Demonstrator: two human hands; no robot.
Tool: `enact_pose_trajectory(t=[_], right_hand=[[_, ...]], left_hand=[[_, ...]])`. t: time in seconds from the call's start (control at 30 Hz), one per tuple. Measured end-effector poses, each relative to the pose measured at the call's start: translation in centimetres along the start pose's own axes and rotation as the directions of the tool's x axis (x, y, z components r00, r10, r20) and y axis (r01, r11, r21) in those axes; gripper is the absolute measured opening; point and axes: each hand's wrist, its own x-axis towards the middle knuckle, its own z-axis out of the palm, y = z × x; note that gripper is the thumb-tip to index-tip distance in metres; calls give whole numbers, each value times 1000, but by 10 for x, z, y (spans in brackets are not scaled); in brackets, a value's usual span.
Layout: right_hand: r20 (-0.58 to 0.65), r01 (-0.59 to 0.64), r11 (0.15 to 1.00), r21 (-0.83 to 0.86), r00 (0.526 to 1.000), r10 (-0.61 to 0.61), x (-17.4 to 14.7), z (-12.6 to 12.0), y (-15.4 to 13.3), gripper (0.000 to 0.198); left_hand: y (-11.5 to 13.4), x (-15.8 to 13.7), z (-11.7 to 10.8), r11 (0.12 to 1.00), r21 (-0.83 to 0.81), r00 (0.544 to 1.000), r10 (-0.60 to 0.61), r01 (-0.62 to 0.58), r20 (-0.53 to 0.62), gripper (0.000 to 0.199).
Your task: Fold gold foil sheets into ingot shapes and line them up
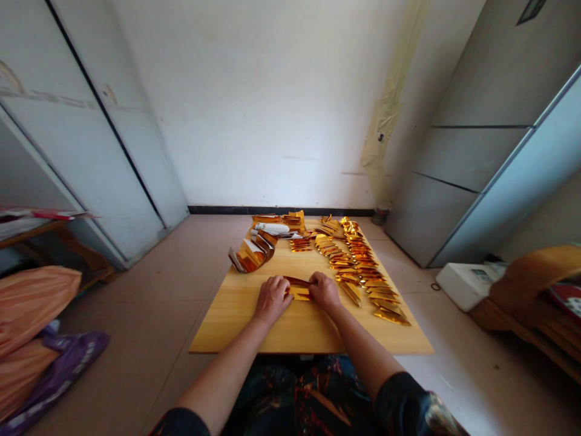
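Note:
A sheet of shiny gold foil paper [299,290], partly folded, lies between my hands over the wooden table [254,327]. My left hand [273,298] has its fingers closed on the sheet's left end. At the right end, my right hand [325,290] grips the same sheet with thumb and fingers. My fingers hide both ends of it. To the right, rows of folded gold paper pieces [363,260] overlap each other. Beyond my left hand a curved stack of gold and white sheets [252,253] rests on the tabletop.
A white roll-shaped item [272,228] lies among more gold paper at the table's far edge. A fridge [458,151] and a white box [463,284] stand right. Orange and purple bags [36,345] sit on the floor at left, near a cabinet [91,133].

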Motion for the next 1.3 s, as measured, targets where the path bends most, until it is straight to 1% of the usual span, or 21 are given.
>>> enact_pose_trajectory(t=[0.07,0.13,0.2,0.23,0.3,0.37,0.47,0.57,0.63,0.77,0.87,0.93,1.0,1.17,1.23,1.3], right_hand=[[12,-13,1000,-19,1000,13,-1,-1,-1,20],[23,-2,999,-36,1000,3,-2,-1,-1,28],[28,40,998,-50,999,-39,-2,1,0,37],[32,66,996,-60,997,-64,-2,1,0,38],[47,104,990,-90,994,-100,-1,3,2,31],[70,124,985,-120,991,-117,-1,4,3,21],[77,135,981,-140,989,-126,-1,5,4,12],[76,157,978,-138,986,-148,-4,4,3,9],[74,171,977,-129,984,-162,-6,4,3,10],[79,180,978,-109,982,-172,-7,4,3,22],[96,219,970,-109,973,-209,-5,6,7,15],[99,264,956,-125,962,-253,-4,7,11,9],[91,321,935,-150,946,-311,-5,9,15,9],[30,423,879,-220,904,-428,-13,12,25,21],[41,451,859,-243,889,-456,-16,11,25,21],[79,478,838,-264,876,-475,-18,9,23,19]], left_hand=[[0,-1,0,1000,-7,1000,-16,15,-24,18],[0,-1,1,999,-19,997,-35,34,-65,33],[-1,-2,3,999,-28,994,-48,45,-97,49],[-2,-2,4,998,-29,993,-51,48,-103,55],[-3,-3,6,998,-31,993,-51,48,-103,62],[-4,-3,7,998,-36,994,-48,45,-101,64],[-5,-3,8,999,-47,994,-30,25,-101,61],[-5,-2,8,999,-45,995,-13,8,-100,52],[-4,-2,8,999,-32,996,-11,8,-89,46],[-3,-2,6,1000,3,998,-16,16,-55,41],[-3,-1,3,1000,8,999,-17,17,-32,33],[-3,-1,1,1000,3,1000,-7,7,-9,24],[-3,-2,0,1000,-4,1000,2,-2,6,17],[-4,-3,-1,1000,12,1000,14,-14,17,20],[-4,-4,-2,999,21,999,28,-29,23,19],[-3,-5,-3,998,26,998,48,-48,31,17]])
